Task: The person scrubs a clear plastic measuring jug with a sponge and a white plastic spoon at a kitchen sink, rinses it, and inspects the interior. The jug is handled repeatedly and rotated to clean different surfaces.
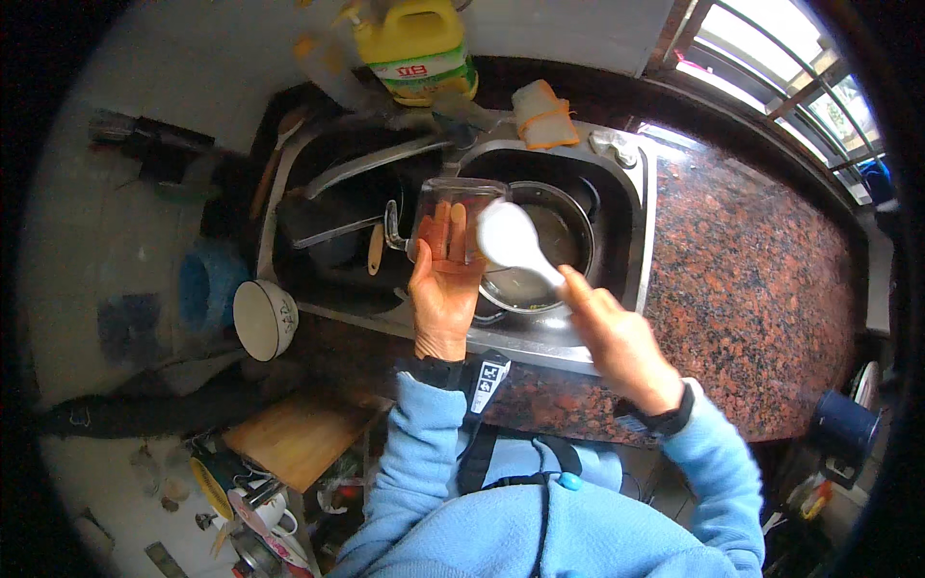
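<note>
My left hand (444, 300) holds a clear glass mug (462, 189) from below, its handle pointing left, over the divider of a steel double sink (643, 238). Fingers show through the glass. In my right hand (621, 339) is a white rice paddle (509, 235), gripped by its handle; its broad end is beside the mug's right side, and whether they touch cannot be told. Below the paddle, a metal pot (549, 217) with some liquid stands in the right basin. A faucet (379, 166) reaches over the left basin.
A yellow detergent jug (415, 43) and a folded cloth (543, 115) are behind the sink. A white bowl (261, 321) stands at the sink's left corner. Granite countertop (751, 289) extends right, with a dark blue mug (845, 426) beyond it. A wooden board (307, 433) is at lower left.
</note>
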